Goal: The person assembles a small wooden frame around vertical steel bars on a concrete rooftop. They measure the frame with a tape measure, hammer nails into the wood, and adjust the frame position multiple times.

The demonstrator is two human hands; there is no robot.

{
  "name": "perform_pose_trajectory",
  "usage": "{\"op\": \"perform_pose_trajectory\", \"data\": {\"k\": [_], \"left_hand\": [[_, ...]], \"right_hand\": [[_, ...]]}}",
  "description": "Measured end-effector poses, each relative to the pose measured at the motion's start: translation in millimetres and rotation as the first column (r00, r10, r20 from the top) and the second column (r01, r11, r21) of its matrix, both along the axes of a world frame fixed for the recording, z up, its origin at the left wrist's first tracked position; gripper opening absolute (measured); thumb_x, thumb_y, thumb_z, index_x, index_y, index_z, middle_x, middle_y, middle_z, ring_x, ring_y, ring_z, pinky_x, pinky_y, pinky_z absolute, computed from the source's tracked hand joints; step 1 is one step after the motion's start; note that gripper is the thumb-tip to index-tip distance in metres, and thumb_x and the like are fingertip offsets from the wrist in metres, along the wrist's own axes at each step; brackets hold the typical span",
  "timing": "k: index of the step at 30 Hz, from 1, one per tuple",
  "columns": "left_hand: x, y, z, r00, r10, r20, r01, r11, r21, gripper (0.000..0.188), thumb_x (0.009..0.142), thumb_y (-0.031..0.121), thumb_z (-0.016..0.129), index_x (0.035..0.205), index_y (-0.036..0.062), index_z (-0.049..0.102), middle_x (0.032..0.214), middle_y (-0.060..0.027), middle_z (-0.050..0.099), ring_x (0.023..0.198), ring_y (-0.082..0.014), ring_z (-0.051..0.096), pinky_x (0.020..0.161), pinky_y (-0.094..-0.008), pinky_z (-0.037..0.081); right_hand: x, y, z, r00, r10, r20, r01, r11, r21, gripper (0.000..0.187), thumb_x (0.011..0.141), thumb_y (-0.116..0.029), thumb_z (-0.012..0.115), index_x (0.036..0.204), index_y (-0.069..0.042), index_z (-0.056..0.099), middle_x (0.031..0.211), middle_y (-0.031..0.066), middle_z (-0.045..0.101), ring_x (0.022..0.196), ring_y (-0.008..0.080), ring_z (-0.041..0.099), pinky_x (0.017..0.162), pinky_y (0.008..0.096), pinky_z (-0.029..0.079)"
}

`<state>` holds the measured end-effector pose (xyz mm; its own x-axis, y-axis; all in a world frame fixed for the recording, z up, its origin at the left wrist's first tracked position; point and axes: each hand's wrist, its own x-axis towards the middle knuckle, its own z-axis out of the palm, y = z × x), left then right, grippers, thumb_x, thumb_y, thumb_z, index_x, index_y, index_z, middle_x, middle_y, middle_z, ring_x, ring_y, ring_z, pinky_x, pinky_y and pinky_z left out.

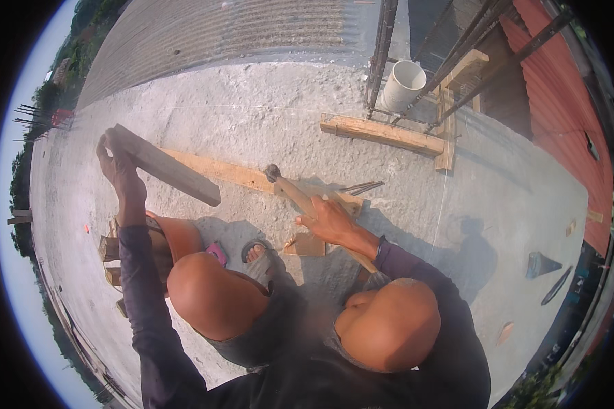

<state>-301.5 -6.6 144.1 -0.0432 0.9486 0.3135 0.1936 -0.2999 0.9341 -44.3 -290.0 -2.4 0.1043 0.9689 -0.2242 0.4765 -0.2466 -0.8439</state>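
Observation:
My left hand (121, 170) is closed around the far end of a weathered grey-brown wooden board (174, 170), which slants down to the right above the floor. In my right hand (334, 225) is a hammer (295, 194) with a wooden handle, gripped partway along. Its small dark head points away from me, over a lighter plank (218, 169) lying across the concrete. Part of that plank is hidden behind the raised board and the hammer. A few thin dark metal rods (361, 186) lie at the plank's right end, and a small wood offcut (305, 245) rests below my right hand.
An orange bucket (177, 235) stands by my left knee, with wood pieces beside it and a pink object (217, 253) nearby. Upright rebar (381, 54), a white pipe (404, 85) and a nailed timber frame (385, 134) stand at the far right. A blue-grey triangular object (542, 266) lies rightward.

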Motion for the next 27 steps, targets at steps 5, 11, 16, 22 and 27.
{"op": "perform_pose_trajectory", "data": {"k": [5,11,16,22,27], "left_hand": [[103,67,52,0.99,-0.101,-0.102,0.045,0.895,-0.445,0.086,0.082,0.079,0.058,0.13,0.0075,0.056,0.116,-0.0122,0.059,0.107,-0.025,0.059,0.085,-0.0466,0.05],[246,94,13,0.893,-0.381,-0.241,0.238,0.853,-0.465,0.094,0.082,0.083,0.05,0.134,0.0043,0.054,0.133,-0.0187,0.055,0.122,-0.0357,0.055,0.102,-0.055,0.044],[337,105,-52,0.847,-0.525,-0.088,0.398,0.734,-0.55,0.087,0.085,0.076,0.057,0.132,0.0027,0.057,0.128,-0.0184,0.059,0.116,-0.035,0.058,0.096,-0.0556,0.048],[416,145,-122,0.786,-0.615,-0.061,0.473,0.662,-0.581,0.079,0.088,0.069,0.058,0.128,0.0004,0.06,0.121,-0.0187,0.062,0.107,-0.0332,0.062,0.085,-0.0555,0.051],[471,162,-200,0.684,-0.727,-0.058,0.581,0.592,-0.559,0.079,0.091,0.066,0.055,0.123,-0.0058,0.061,0.116,-0.0217,0.063,0.102,-0.0335,0.063,0.08,-0.0538,0.052]], "right_hand": [[58,-50,6,0.979,-0.143,-0.142,0.151,0.987,0.048,0.046,0.086,-0.036,0.074,0.099,0.006,0.06,0.083,0.0281,0.068,0.079,0.0444,0.068,0.072,0.0494,0.052],[85,-104,-12,0.892,-0.434,-0.123,0.425,0.9,-0.092,0.039,0.085,-0.028,0.076,0.094,0.005,0.059,0.075,0.0242,0.067,0.064,0.0334,0.068,0.058,0.0433,0.052],[93,-136,-16,0.68,-0.68,-0.272,0.506,0.705,-0.497,0.034,0.085,-0.024,0.076,0.094,0.004,0.058,0.07,0.0176,0.066,0.058,0.021,0.065,0.052,0.0371,0.052],[58,-149,-39,0.606,-0.782,-0.145,0.616,0.576,-0.537,0.045,0.086,-0.029,0.073,0.11,0.007,0.06,0.081,0.0185,0.069,0.072,0.0265,0.07,0.065,0.0389,0.054],[21,-146,-41,0.594,-0.799,0.092,0.767,0.529,-0.363,0.039,0.082,-0.022,0.079,0.103,0.006,0.062,0.075,0.013,0.069,0.065,0.0195,0.066,0.062,0.032,0.053]]}}
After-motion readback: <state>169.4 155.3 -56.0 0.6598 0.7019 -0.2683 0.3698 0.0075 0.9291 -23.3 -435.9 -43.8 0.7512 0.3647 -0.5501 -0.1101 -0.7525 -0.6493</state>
